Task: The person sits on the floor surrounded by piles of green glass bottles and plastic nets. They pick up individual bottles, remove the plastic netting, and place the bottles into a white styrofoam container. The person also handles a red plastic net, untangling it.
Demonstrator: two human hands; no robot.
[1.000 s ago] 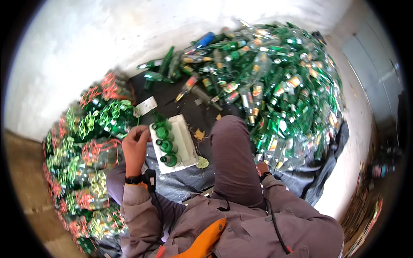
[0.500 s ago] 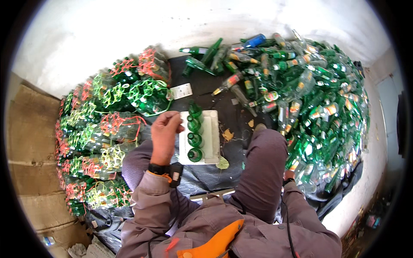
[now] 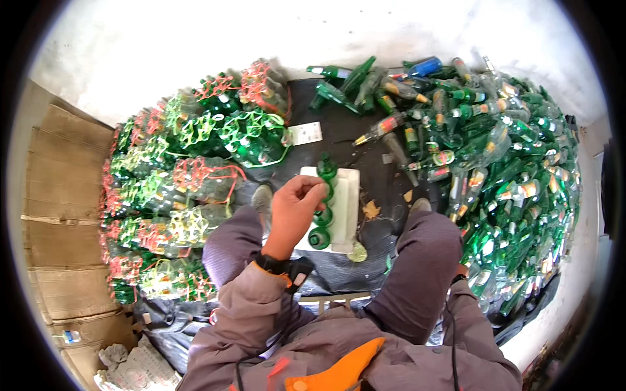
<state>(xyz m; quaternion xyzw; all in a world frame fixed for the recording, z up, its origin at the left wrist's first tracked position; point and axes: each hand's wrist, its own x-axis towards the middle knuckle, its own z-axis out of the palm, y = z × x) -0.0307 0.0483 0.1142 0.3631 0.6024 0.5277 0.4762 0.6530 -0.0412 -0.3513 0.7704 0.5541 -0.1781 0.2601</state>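
Observation:
My left hand [image 3: 297, 207] is over a white foam tray [image 3: 349, 208] between my feet, its fingers curled into a pinch. Several green glass bottles [image 3: 319, 238] stand in a row on the tray, necks up. The fingertips overlap the second bottle from the far end; whether they touch it or hold anything small is hidden. The farthest bottle [image 3: 327, 168] stands just beyond my knuckles. Beside my right knee, my right hand [image 3: 462, 270] reaches down at the near edge of a heap of loose bottles [image 3: 502, 176]. Its fingers are hidden.
Bundles of bottles in red and green netting [image 3: 195, 176] stand in rows on the left. Brown cardboard [image 3: 65, 215] lines the left wall. A white printed card [image 3: 305, 133] lies on the black sheet [image 3: 306, 98]. Dry leaves [image 3: 371, 210] lie right of the tray.
My left hand has moved from beside the tray to over the row of bottles. The whole view has shifted, so the scene sits farther right. My right hand remains by the heap.

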